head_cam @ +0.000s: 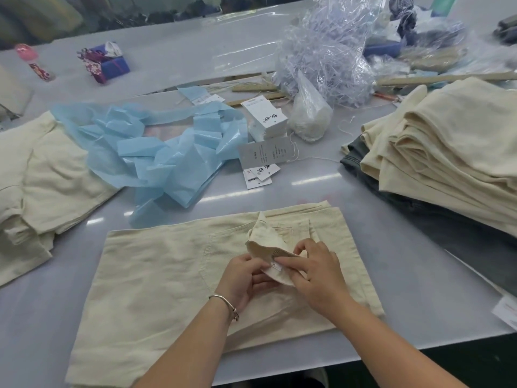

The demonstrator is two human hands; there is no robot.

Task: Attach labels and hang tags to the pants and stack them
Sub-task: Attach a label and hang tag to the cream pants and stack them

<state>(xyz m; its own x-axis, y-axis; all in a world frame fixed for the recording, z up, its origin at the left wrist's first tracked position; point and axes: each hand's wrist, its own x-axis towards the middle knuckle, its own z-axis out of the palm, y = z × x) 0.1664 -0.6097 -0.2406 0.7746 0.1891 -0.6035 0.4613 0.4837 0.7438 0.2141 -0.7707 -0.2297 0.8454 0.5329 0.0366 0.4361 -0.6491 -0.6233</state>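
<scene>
Right now my left hand [246, 278] and right hand [313, 278] both pinch the turned-up waistband of the cream pants [173, 278] lying flat on the counter [419, 289], fingertips on a small white label [275, 266]. Hang tags [261, 163] lie beyond the pants.

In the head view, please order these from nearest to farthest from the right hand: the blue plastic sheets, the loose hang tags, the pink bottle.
From the right hand:
1. Loose hang tags, straight ahead in the middle of the table.
2. Blue plastic sheets, ahead and to the left.
3. Pink bottle, at the far left corner.
</scene>
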